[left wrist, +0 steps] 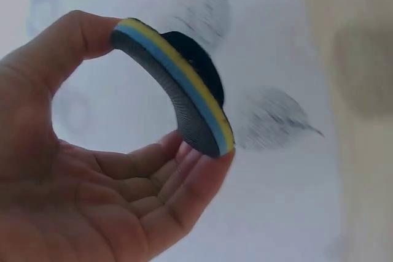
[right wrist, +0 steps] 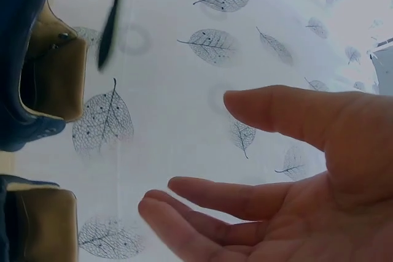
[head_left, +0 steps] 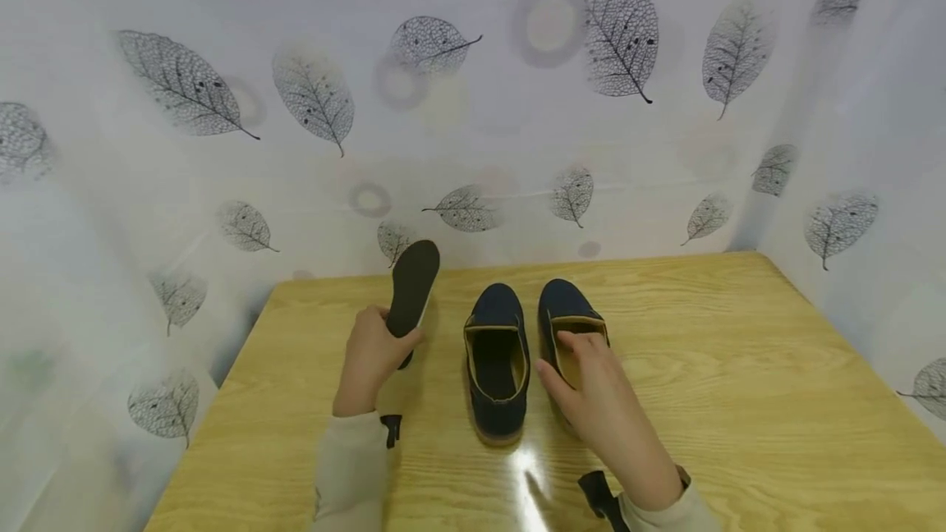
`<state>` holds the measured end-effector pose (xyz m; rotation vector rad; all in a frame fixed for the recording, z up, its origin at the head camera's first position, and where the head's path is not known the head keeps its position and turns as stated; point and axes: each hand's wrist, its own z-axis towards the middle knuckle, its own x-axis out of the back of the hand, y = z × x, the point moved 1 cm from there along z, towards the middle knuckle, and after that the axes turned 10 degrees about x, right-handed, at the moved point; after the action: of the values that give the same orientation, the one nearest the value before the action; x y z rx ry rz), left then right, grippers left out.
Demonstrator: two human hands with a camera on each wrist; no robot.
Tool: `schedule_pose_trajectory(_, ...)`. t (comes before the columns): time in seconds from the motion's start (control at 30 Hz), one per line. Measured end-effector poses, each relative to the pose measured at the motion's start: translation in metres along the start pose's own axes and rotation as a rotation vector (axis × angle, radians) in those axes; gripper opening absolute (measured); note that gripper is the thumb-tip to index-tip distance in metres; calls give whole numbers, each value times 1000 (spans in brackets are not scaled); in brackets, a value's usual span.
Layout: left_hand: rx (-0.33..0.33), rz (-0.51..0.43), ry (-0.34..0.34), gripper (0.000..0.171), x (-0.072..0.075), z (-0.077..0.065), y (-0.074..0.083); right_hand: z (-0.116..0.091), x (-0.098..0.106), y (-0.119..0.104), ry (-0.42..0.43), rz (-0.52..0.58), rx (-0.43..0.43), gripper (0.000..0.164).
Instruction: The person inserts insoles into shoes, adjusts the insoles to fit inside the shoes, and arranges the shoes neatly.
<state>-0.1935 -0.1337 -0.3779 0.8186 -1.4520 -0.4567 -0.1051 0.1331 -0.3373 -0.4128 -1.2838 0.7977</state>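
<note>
A black-faced insole (head_left: 415, 282) stands tilted, toe end up, to the left of the shoes. My left hand (head_left: 373, 355) pinches it across its narrower part between thumb and fingers. Yellow and blue foam layers show along the insole's edge (left wrist: 190, 81) in the left wrist view. A navy slip-on shoe (head_left: 498, 413) stands mid-table, dark inside its opening. Beside it is a matching right-hand shoe (head_left: 565, 300) with a tan inside. My right hand (head_left: 602, 401) hovers over that shoe's opening, partly hiding it. In the right wrist view its fingers are relaxed and hold nothing.
The shoes stand on a wood-grain table (head_left: 709, 351). A pale curtain (head_left: 517, 130) with a leaf print hangs behind the table and along both sides. Dark straps (head_left: 602, 495) show at both wrists.
</note>
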Motion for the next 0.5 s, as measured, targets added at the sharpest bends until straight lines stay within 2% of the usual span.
schedule_pose_trajectory(0.1, -74, -44, 17, 63, -8, -12, 18, 1, -4, 2, 38, 70, 21, 51)
schedule_pose_trajectory(0.27, -241, -52, 115, 57, -29, -34, 46, 8, -10, 6, 114, 218, 59, 45)
schedule_pose_trajectory(0.4, -440, -25, 230, 57, -49, -51, 62, 14, -12, 11, 162, 287, 27, 48)
schedule_pose_trajectory(0.5, -604, 23, 351, 58, -65, -61, 70, 16, -12, 14, 184, 328, -21, 59)
